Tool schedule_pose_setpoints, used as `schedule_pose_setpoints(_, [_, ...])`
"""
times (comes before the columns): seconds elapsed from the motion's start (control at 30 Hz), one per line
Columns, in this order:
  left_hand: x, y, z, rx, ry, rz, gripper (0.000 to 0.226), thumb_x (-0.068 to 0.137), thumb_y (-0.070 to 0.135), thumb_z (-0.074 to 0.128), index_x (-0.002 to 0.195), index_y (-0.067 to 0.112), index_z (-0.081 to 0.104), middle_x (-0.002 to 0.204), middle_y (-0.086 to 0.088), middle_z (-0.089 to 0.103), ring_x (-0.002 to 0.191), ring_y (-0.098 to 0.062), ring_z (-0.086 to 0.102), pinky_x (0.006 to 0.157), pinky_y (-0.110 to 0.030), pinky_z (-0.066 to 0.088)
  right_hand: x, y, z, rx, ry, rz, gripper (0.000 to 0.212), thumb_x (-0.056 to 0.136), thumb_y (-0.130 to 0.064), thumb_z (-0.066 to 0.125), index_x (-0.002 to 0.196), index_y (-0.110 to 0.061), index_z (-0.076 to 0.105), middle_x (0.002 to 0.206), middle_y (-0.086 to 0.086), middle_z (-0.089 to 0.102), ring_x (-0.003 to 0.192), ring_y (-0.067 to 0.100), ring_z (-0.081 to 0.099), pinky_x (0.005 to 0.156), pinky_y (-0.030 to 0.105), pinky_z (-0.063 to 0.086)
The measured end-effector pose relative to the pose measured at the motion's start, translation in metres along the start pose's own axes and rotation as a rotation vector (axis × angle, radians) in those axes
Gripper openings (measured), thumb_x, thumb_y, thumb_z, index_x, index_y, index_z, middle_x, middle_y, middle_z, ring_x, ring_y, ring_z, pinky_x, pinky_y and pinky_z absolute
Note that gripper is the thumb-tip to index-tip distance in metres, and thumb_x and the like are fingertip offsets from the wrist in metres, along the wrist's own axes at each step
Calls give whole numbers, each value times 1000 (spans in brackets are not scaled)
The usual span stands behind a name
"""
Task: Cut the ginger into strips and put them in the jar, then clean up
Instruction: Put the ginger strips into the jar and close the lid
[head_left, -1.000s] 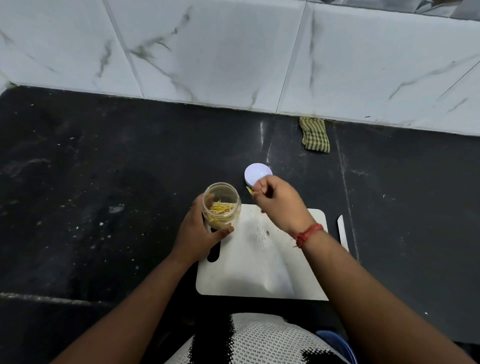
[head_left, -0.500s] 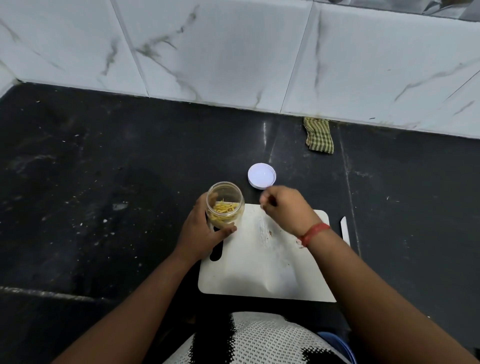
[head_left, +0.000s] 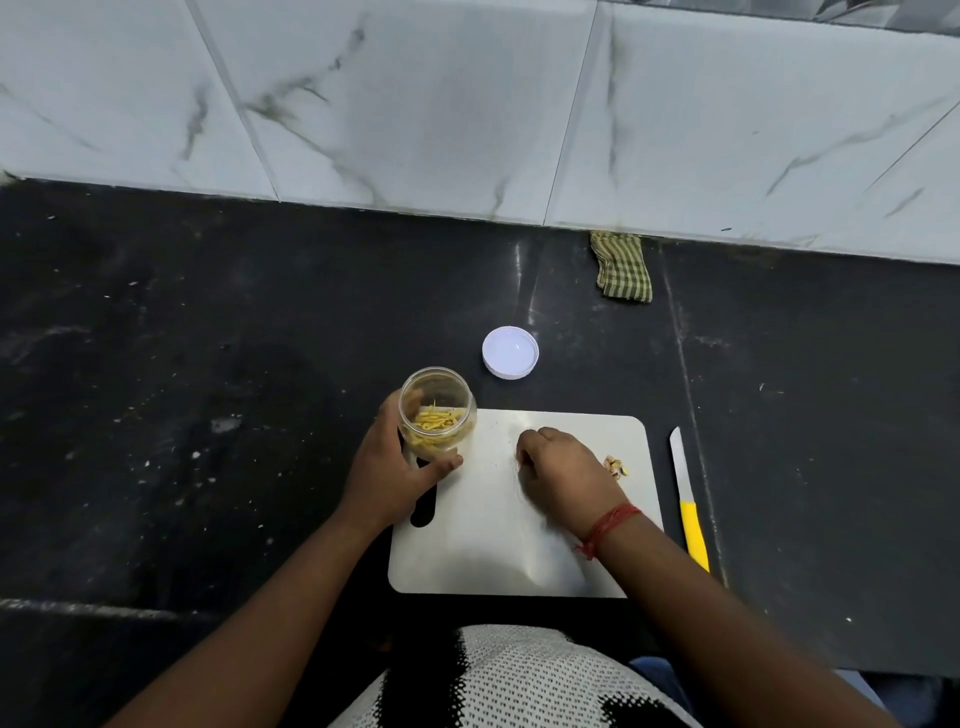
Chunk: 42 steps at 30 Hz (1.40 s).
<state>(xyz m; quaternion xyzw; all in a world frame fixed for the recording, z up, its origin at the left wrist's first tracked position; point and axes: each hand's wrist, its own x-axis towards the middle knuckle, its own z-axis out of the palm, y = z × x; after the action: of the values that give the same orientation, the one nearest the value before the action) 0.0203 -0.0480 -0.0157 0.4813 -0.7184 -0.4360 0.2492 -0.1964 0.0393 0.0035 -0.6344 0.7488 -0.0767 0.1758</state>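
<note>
My left hand (head_left: 390, 470) grips a small clear jar (head_left: 437, 410) at the white cutting board's (head_left: 493, 551) far left corner; yellow ginger strips (head_left: 435, 422) lie inside it. My right hand (head_left: 558, 473) rests on the board's middle with its fingers curled down; what they hold, if anything, is hidden. A few ginger scraps (head_left: 616, 465) lie on the board just right of that hand. The jar's white lid (head_left: 510, 352) lies on the black counter beyond the board. A yellow-handled knife (head_left: 687, 499) lies on the counter along the board's right edge.
A folded green checked cloth (head_left: 622, 266) lies at the back against the marble-tiled wall (head_left: 467, 104). The black counter (head_left: 182, 364) stretches wide on the left and right. Its front edge runs close to my body.
My right hand has come back from beside the lid and the jar's mouth down onto the middle of the board. The left hand still holds the jar. The scraps and knife have come into view.
</note>
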Motion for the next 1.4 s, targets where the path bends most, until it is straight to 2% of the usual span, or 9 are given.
schedule_pose_setpoints(0.17, [-1, 2, -1, 13, 12, 0, 89, 71, 44, 91, 141, 41, 36, 129, 33, 48, 125, -6, 52, 106, -37, 47, 4, -5, -10, 158, 3, 53, 10, 79, -5, 52, 85, -12, 55, 82, 3, 58, 79, 24, 55, 68, 34, 44])
schedule_pose_setpoints(0.27, [-1, 2, -2, 4, 10, -1, 90, 68, 51, 88, 141, 41, 37, 131, 28, 51, 126, -6, 52, 105, -36, 47, 9, -26, -43, 478, 135, 93, 11, 77, -3, 58, 80, -13, 55, 75, -1, 59, 68, 14, 51, 64, 25, 41])
schedule_pose_setpoints(0.4, [-1, 4, -1, 2, 6, -1, 96, 65, 63, 82, 144, 34, 37, 136, 15, 53, 125, -10, 54, 104, -40, 50, 23, -68, -91, 627, 177, -81, 4, 85, -10, 64, 89, -12, 62, 76, -4, 63, 66, 10, 55, 61, 19, 45])
schedule_pose_setpoints(0.6, [-1, 5, -2, 3, -18, -3, 105, 64, 72, 77, 150, 30, 33, 144, 8, 51, 130, -13, 52, 107, -44, 50, 63, -79, -101, 268, 50, -249, 16, 92, -12, 58, 98, -19, 71, 94, -7, 61, 82, 5, 55, 75, 20, 49])
schedule_pose_setpoints(0.77, [-1, 4, -2, 12, 0, 4, 100, 64, 64, 81, 147, 32, 35, 142, 8, 53, 129, -14, 53, 107, -41, 48, 83, -45, -97, 465, 189, -36, 19, 91, -7, 57, 100, -17, 71, 105, -2, 67, 93, 10, 60, 86, 22, 48])
schedule_pose_setpoints(0.83, [-1, 4, -2, 5, 3, 14, 94, 65, 64, 80, 143, 38, 36, 139, 13, 54, 127, -10, 52, 105, -34, 47, 99, -22, -88, 332, 142, 75, 20, 90, -13, 58, 108, -15, 66, 112, 4, 61, 101, 19, 58, 92, 30, 47])
schedule_pose_setpoints(0.97, [0, 3, -2, 2, 15, 26, 87, 70, 46, 90, 138, 44, 36, 133, 19, 54, 124, -6, 53, 103, -28, 45, 120, 3, -68, -116, -113, 170, 65, 87, -45, 61, 140, -15, 37, 138, 14, 41, 125, 38, 41, 104, 43, 37])
schedule_pose_setpoints(1.07, [1, 2, -1, 16, 19, 24, 89, 71, 39, 92, 142, 36, 37, 133, 17, 53, 125, -9, 53, 102, -27, 43, 124, 5, -59, -177, -154, 135, 75, 86, -54, 59, 145, -20, 29, 143, 14, 41, 128, 39, 40, 102, 49, 42])
schedule_pose_setpoints(1.4, [1, 2, 0, 35, 16, 21, 93, 71, 44, 91, 146, 27, 38, 140, 9, 53, 127, -12, 52, 106, -34, 47, 124, -11, -58, -266, -167, 35, 77, 83, -38, 62, 149, -30, 23, 137, 22, 37, 120, 45, 45, 91, 50, 50])
